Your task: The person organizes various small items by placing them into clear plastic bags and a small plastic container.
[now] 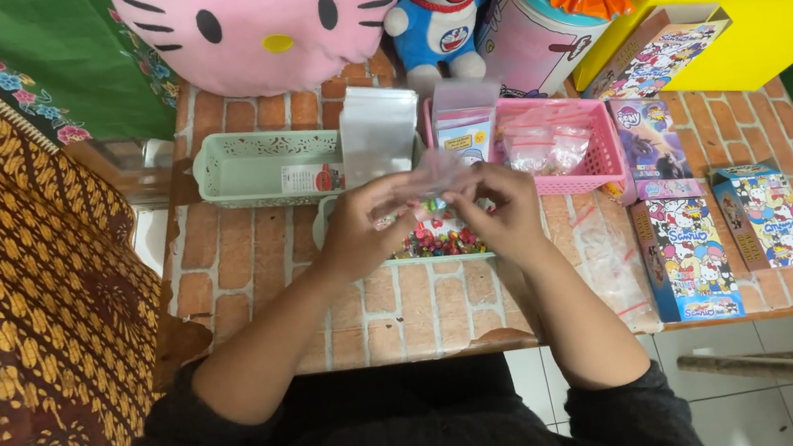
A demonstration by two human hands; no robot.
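Observation:
My left hand (369, 224) and my right hand (501, 210) meet over the middle of a brick-patterned table (250, 261). Both pinch a small clear plastic bag (439, 173) between their fingertips. Just under the hands lies a pale green tray (441, 256) filled with small colourful pieces (439, 242). A stack of clear bags (378, 134) stands upright behind the left hand.
A mint basket (254, 168) sits at the back left and a pink basket (564, 147) with filled bags at the back right. Several cartoon-printed boxes (688, 258) lie on the right. Plush toys (256, 23) line the far edge. A loose clear bag (608, 263) lies beside my right forearm.

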